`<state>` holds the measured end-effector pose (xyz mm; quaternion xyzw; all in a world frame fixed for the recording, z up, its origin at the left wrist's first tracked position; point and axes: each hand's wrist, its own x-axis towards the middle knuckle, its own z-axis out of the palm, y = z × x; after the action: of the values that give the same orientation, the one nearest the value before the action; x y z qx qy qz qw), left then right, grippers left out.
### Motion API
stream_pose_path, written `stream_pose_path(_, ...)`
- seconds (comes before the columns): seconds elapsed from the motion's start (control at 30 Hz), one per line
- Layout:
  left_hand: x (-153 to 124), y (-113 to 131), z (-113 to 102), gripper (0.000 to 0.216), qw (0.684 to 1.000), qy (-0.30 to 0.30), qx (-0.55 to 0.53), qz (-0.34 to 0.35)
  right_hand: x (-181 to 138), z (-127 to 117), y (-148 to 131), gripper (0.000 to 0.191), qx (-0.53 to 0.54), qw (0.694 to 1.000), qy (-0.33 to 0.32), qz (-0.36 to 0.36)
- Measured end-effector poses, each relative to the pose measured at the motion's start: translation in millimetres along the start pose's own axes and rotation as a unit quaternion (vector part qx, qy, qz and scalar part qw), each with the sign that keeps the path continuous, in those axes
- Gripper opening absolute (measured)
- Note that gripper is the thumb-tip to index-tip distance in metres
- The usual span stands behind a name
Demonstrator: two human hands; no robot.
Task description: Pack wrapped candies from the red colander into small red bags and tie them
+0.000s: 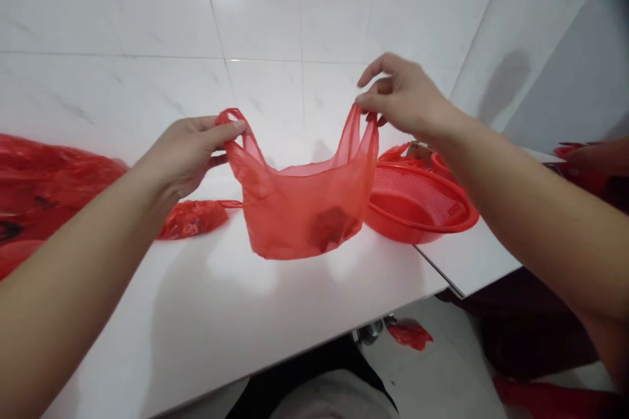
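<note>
Left hand: it pinched the bag (pixel 295 209) by its left loop (pixel 254 149), thumb against fingers; the bag hung below and to the right of it.
Right hand (pixel 398 97): a little higher than the left hand (pixel 192 147), it gripped the right loop (pixel 367 146) at the tips, with the bag below and to its left.
Bag: red and see-through, it hung between the hands, over the table (pixel 211 321); whether its base touched down I couldn't tell.
Lump (pixel 330 228): a dark shape showed through, low in the bag's right half.
Print: dark marks on the heap (pixel 63 177) at far left, and pale ones on the packet (pixel 196 219), were too unclear to read from where I stood.
Count: one held bag, two loops, one lump, one packet near the left hand, one red colander (pixel 405 232) beside the bag, one red scrap (pixel 411 335) on the floor; the heap's pieces ran together.
</note>
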<state>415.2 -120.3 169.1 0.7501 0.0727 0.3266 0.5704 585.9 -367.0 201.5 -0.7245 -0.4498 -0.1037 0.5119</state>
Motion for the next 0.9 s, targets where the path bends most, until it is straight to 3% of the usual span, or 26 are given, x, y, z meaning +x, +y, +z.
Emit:
stream_pose_path(0.2,2.1,-20.1,-0.9,0.017,0.999,0.015,-0.029,-0.039,11.7,12.3,-18.0,0.021,0.031,0.998,-0.021,-0.040)
stream_pose_path(0.43,1.0,-60.6,3.6,0.020,0.994,0.002,-0.042,-0.097,19.9,107.1,-55.0,0.019,-0.111,0.984,-0.107,-0.091)
stream_pose_path(0.5,-3.9,-67.2,5.3,0.017,0.991,0.006,-0.061,-0.117,32.9,121.2,-59.5,0.019,-0.151,0.972,-0.144,-0.112)
stream_pose_path(0.57,-10.5,-68.6,4.4,0.017,0.988,0.014,-0.076,-0.136,49.5,115.5,-55.9,0.019,-0.205,0.963,-0.147,-0.096)
stream_pose_path(0.67,-17.0,-65.8,-0.4,0.019,0.982,0.024,-0.096,-0.159,67.8,86.2,-41.1,0.016,-0.300,0.947,-0.114,0.019)
stream_pose_path(0.77,-13.7,-66.8,-2.8,0.020,0.982,0.032,-0.082,-0.165,65.8,68.3,-30.4,0.014,-0.210,0.967,-0.138,0.039)
stream_pose_path(0.9,-2.1,-75.0,0.6,0.021,0.987,0.041,-0.090,-0.129,51.5,73.7,-25.4,0.009,-0.047,0.992,-0.115,0.028)
